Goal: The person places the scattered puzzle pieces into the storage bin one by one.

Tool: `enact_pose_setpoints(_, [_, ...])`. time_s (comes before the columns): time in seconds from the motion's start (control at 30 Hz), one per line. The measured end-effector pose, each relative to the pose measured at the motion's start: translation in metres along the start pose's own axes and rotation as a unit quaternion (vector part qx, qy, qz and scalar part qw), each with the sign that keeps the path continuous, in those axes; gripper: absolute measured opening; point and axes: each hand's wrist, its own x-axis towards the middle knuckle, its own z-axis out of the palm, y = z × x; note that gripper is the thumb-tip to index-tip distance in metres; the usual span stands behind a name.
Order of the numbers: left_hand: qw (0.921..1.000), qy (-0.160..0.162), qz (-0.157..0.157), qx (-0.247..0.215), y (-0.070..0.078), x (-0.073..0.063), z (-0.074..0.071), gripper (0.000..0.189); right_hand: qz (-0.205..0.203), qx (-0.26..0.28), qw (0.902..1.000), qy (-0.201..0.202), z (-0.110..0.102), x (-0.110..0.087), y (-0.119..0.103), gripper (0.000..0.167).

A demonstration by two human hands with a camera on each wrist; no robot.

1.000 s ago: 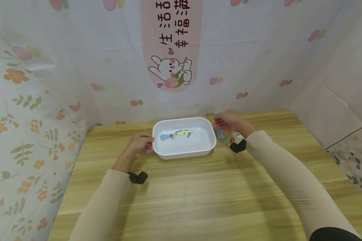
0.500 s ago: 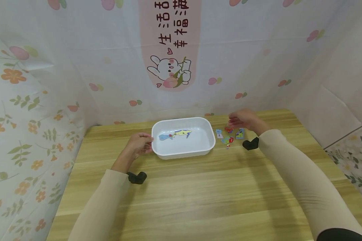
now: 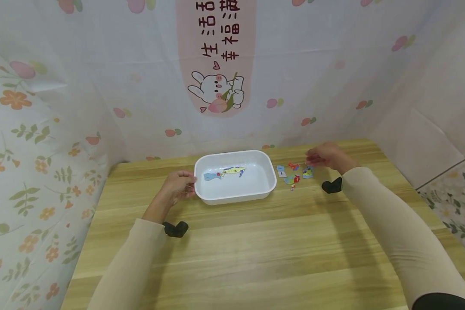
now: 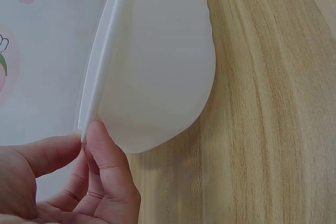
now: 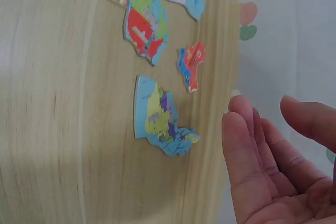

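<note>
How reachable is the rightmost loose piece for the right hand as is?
Probably yes: the right hand hovers close and appears to hold nothing, and the rightmost piece lies on the table with nothing stacked on it.

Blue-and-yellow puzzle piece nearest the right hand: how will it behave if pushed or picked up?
Probably stiff: the puzzle piece lies flat and shows a clean cut edge. Pushed, it should slide rather than roll or tip, being thin and flat on the table. Likely awkward to pinch: its low edge offers the right hand little grip.
</note>
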Motion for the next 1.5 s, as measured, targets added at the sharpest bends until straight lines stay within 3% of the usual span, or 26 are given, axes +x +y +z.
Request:
enact_pose_setpoints(0.23, [1.0, -0.003, 0.0, -0.001, 0.0, -0.001, -0.001, 0.02, 0.005, -0.04, 0.9992, 0.0, 0.0, 0.001, 0.006, 0.032])
enact_pose_setpoints(0.7, [1.0, -0.006, 0.001, -0.006, 0.001, -0.001, -0.003, 0.02, 0.027, -0.075, 0.9946, 0.067, -0.002, 0.006, 0.016, 0.015])
enact_pose_setpoints(1.1, [0.9999, -0.01, 0.004, -0.004, -0.001, 0.0, -0.002, 0.022, 0.037, -0.143, 0.9813, 0.124, 0.006, 0.016, 0.024, 0.017])
enact_pose_setpoints(1.33, [0.9999, -0.007, 0.0, -0.008, -0.002, 0.003, -0.002, 0.023, 0.03, -0.151, 0.9789, 0.134, 0.009, 0.019, 0.026, 0.015])
enact_pose_setpoints(1.5, [0.9999, -0.006, -0.003, -0.011, -0.002, 0.003, -0.003, 0.023, 0.033, -0.205, 0.9685, 0.137, 0.009, 0.023, 0.027, 0.023])
